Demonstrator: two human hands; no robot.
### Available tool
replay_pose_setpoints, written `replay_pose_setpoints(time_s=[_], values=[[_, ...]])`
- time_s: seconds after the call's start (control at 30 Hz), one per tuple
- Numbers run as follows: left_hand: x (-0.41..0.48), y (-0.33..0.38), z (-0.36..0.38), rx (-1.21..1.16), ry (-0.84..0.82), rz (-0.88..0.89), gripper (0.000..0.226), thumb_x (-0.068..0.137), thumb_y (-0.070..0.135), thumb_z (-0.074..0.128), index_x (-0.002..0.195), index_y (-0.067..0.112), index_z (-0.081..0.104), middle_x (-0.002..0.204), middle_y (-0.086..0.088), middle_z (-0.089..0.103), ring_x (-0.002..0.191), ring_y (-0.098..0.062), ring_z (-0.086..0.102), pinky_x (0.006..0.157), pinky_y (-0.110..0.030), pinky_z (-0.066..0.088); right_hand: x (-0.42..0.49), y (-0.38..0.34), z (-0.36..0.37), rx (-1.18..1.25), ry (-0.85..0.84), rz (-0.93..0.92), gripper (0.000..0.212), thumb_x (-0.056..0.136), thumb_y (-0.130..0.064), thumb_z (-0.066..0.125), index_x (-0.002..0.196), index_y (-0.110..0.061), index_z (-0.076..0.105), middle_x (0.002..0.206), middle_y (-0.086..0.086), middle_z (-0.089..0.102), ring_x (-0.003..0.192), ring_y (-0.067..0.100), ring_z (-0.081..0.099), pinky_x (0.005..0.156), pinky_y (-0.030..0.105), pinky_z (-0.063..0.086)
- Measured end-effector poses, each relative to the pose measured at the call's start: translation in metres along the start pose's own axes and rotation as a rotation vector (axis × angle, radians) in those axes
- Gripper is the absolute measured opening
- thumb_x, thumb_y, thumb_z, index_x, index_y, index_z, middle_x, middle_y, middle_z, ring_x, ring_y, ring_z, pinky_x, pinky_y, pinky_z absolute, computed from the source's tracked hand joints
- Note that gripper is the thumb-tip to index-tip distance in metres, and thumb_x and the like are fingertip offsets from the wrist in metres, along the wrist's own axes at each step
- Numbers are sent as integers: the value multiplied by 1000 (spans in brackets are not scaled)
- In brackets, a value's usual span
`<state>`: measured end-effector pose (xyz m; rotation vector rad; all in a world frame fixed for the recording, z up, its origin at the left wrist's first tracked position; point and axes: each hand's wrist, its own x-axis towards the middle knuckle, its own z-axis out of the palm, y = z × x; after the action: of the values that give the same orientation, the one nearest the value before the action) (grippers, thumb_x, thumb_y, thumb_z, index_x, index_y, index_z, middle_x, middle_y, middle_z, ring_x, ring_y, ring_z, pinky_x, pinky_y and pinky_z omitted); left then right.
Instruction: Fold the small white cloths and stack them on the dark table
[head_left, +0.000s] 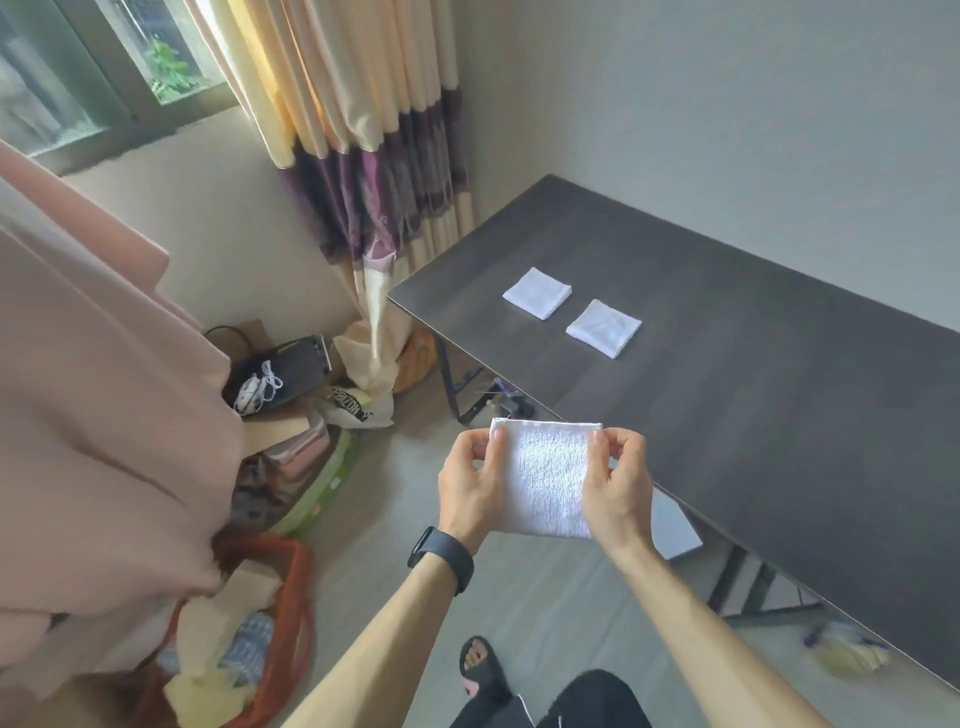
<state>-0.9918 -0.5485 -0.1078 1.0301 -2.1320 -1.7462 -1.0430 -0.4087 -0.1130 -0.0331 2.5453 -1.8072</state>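
The white terry cloth (545, 478) hangs in the air in front of me, off the near edge of the dark table (753, 374) and over the floor rather than over the tabletop. It looks already doubled, its long axis running from the top hem down toward me. My left hand (467, 488) pinches its upper left corner between thumb and fingers, and my right hand (618, 488) pinches the upper right corner the same way — both are grasping the cloth, neither free. Ahead and a little to the right, two folded cloths lie flat on the table: the nearer folded cloth (603, 328) and the farther folded cloth (536, 292), side by side with a gap between them, not stacked. My right hand is the one closer to the table edge, so I judge the next fold or set-down goes forward and rightward — toward the nearer one.
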Motion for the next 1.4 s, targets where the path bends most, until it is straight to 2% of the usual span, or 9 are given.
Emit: replay_pose_setpoints(time_s=[0.13,0.23,0.4,0.57,0.73,0.9,1.03,1.17,1.4], values=[[66,4,3,28,-65,-41,21,95,47,54,94,27,61,89,7,65,69,4,56,60,-13,41,45,4,36,-50,12,110,21,103,-33,43,102,-13,49,91,-14,57,83,-15,53,64,20,34],[113,2,14,87,-93,-29,20,96,49,52,92,31,58,78,4,59,67,-8,53,61,-22,43,83,13,60,-92,47,160,21,103,-34,43,102,-15,49,91,-11,58,82,-2,55,68,25,35],[196,9,41,135,-127,-61,20,96,52,50,89,35,56,78,1,54,67,-11,51,61,-25,44,157,29,95,-148,67,215,19,103,-35,43,100,-17,47,89,-7,59,82,18,55,72,30,35],[275,37,65,151,-128,-114,21,94,52,53,91,33,59,75,5,53,63,-7,49,52,-13,40,234,28,122,-140,30,271,19,103,-35,42,101,-17,47,85,-12,56,76,3,53,69,28,34],[349,54,87,250,-175,-122,31,95,55,48,102,26,56,90,6,61,80,-14,59,62,-24,47,300,28,148,-169,37,299,16,104,-32,40,100,-17,46,85,-9,58,74,4,55,57,16,35],[418,58,113,330,-248,-105,33,96,57,48,101,25,55,95,8,63,83,-11,59,67,-25,46,358,39,172,-228,78,338,19,105,-35,34,100,-18,42,82,-3,58,70,16,57,60,36,44],[474,59,138,335,-333,-89,30,96,57,47,94,28,54,91,8,62,78,-12,57,64,-25,45,403,58,194,-255,143,410,21,105,-37,32,98,-19,41,81,-1,57,70,20,56,57,35,40],[527,51,161,405,-428,-65,21,98,51,44,99,32,53,97,8,61,82,-14,58,59,-23,42,441,78,216,-278,187,510,20,105,-37,30,99,-21,40,83,-3,57,72,19,56,64,39,45],[603,29,198,477,-524,-36,15,100,48,42,98,36,50,95,11,60,81,-12,58,62,-26,45,497,116,251,-311,274,595,21,105,-35,31,99,-18,42,83,-4,55,75,24,57,66,39,47]])
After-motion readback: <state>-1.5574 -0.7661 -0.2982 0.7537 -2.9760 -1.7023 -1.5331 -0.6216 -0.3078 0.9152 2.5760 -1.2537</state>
